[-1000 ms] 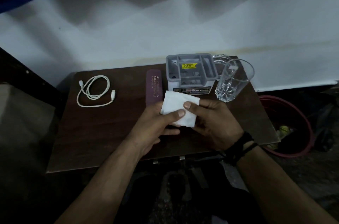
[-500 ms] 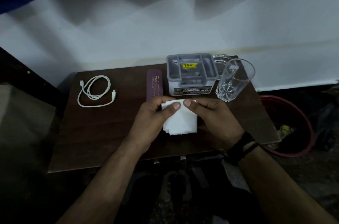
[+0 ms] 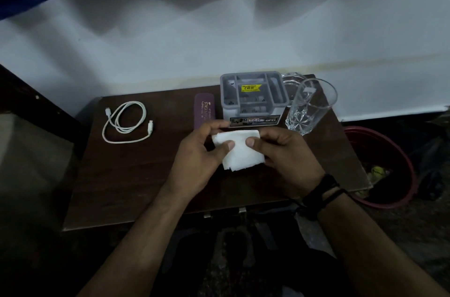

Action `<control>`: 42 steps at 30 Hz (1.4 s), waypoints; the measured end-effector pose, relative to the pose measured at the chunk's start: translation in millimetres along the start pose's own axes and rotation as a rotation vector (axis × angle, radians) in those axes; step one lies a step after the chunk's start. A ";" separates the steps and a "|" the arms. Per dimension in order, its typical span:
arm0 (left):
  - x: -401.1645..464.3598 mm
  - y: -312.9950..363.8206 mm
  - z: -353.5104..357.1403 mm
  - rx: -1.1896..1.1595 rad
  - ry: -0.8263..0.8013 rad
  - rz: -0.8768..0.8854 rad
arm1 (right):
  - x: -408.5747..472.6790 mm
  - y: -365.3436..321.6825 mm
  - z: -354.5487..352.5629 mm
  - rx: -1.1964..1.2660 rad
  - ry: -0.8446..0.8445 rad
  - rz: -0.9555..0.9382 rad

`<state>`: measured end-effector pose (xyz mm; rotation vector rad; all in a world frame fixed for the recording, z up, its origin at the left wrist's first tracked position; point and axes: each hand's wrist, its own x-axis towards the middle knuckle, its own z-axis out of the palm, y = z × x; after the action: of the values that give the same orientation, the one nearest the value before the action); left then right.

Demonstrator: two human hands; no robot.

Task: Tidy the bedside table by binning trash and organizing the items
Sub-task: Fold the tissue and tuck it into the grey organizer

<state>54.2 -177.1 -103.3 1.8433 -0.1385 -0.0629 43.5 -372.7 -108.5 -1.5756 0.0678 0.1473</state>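
Observation:
A folded white tissue (image 3: 239, 153) is held over the middle of the dark wooden bedside table (image 3: 126, 175). My left hand (image 3: 199, 158) pinches its left edge with thumb on top. My right hand (image 3: 287, 158) pinches the right edge the same way. Behind the hands stands a grey plastic organizer (image 3: 253, 94) with several compartments and a yellow price sticker. A purple spectacle case (image 3: 204, 109) lies to its left. A coiled white cable (image 3: 126, 121) lies at the table's left. A clear drinking glass (image 3: 309, 107) stands upright at the right.
A small glass dish (image 3: 291, 77) sits behind the drinking glass. A red bin (image 3: 399, 170) with some trash in it stands on the floor to the right of the table. A white wall and a blue curtain rise behind.
The tissue has turned from a tilted hold to a flatter one, and both hands have shifted slightly toward the organizer while keeping their grip.

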 end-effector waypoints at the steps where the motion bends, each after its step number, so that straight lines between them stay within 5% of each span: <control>1: -0.7 0.7 0.2 0.035 0.009 0.032 | -0.2 -1.2 0.4 -0.020 -0.005 -0.033; 9: -5.6 10.2 2.1 -0.075 0.003 0.009 | 2.1 -10.5 11.2 0.120 0.001 0.024; 14: 8.5 41.4 -20.5 0.511 -0.087 0.407 | 2.7 -14.1 15.4 0.028 0.019 -0.041; 21: 52.6 102.7 -17.6 1.012 -0.361 0.429 | 8.4 -26.5 18.6 0.171 0.187 -0.104; 29: 125.2 130.7 -11.1 1.068 -0.302 0.485 | 17.5 -36.7 14.1 0.320 0.411 -0.079; 42: 185.4 122.4 9.8 0.942 -0.385 0.277 | 18.5 -32.3 7.3 0.327 0.384 -0.066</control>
<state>229.3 -242.9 17.0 2.7088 -0.8006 -0.1807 65.8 -364.1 -79.1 -1.2598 0.3236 -0.2118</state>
